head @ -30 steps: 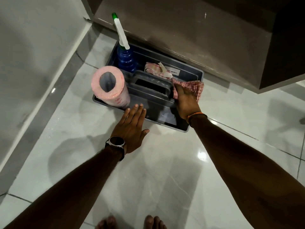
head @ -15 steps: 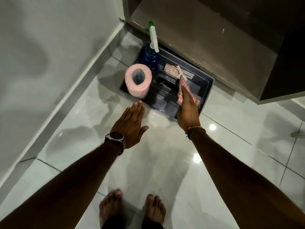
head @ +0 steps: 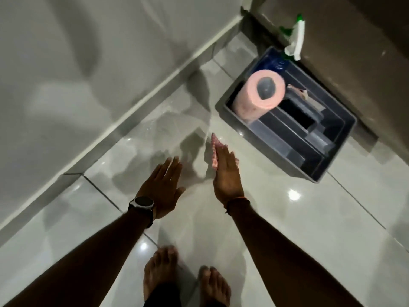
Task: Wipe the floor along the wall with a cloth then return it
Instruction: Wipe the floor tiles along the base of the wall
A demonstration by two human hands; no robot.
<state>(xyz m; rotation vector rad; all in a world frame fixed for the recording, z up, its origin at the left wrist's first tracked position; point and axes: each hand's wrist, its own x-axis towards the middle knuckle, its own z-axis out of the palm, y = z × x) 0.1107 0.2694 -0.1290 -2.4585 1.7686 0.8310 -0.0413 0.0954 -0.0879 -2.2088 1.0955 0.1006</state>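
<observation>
My right hand (head: 225, 173) holds the checked cloth (head: 214, 151), which pokes out past my fingertips above the floor (head: 287, 229). The wall (head: 137, 111) lies far-left; my left hand (head: 161, 185), open and empty, is nearer it.

- The floor (head: 276, 218) is glossy pale tile with thin dark joints, meeting the wall at a grey skirting strip (head: 132, 120).
- A dark grey caddy (head: 332, 151) sits on it against the brown cabinet base.
- Two bare feet (head: 159, 275) stand on it.
</observation>
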